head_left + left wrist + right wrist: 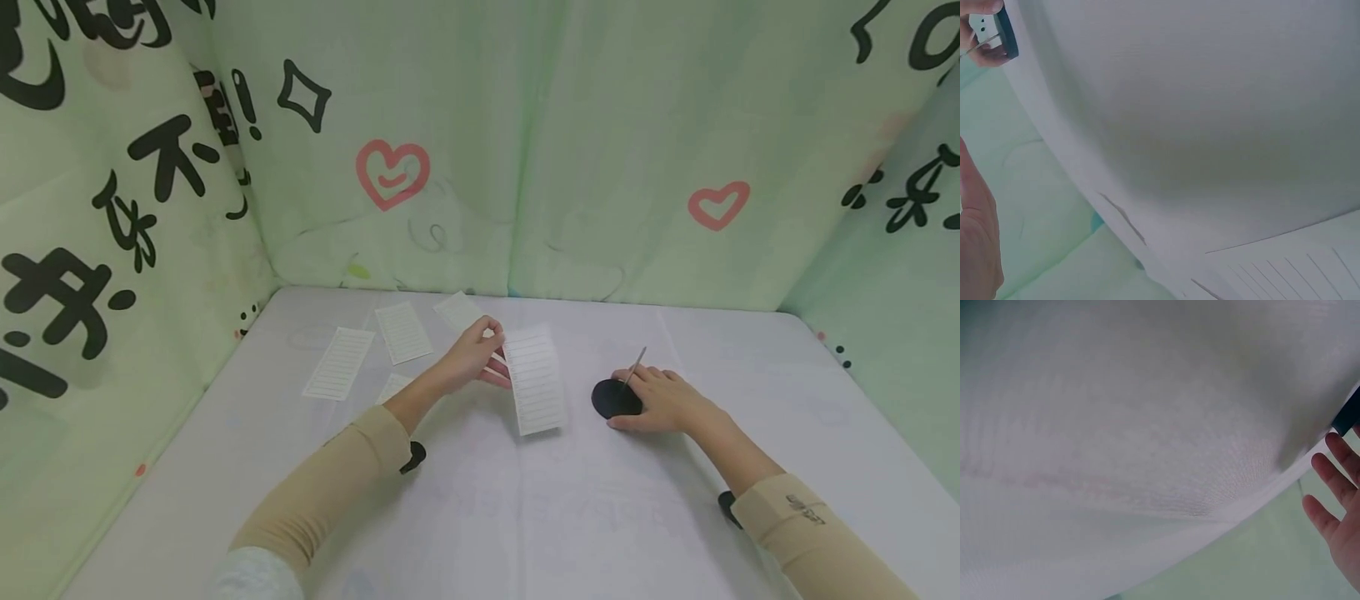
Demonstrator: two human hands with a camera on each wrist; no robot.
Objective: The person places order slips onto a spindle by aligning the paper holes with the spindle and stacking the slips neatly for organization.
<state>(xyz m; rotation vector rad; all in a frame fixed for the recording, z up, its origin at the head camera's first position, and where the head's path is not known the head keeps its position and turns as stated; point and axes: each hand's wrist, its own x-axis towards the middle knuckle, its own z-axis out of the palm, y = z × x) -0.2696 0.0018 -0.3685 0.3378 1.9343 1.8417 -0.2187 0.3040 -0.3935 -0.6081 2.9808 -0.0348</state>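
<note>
In the head view my left hand (474,357) pinches a white ruled paper slip (536,383) by its left edge. The slip hangs over the table and curves slightly. Only part of that left hand (977,237) enters the left wrist view. To the right, my right hand (660,400) grips a receipt spike by its round black base (611,400); a thin metal rod (637,363) slants up from it. The right wrist view catches the base's dark edge (1349,414) at the fingertips, with several fingers (1334,478) spread beside it.
Several more ruled slips lie on the white table (465,517) at the left, including one slip (339,363) and another (403,332) beside it. Green printed curtains (615,125) enclose the table's back and sides.
</note>
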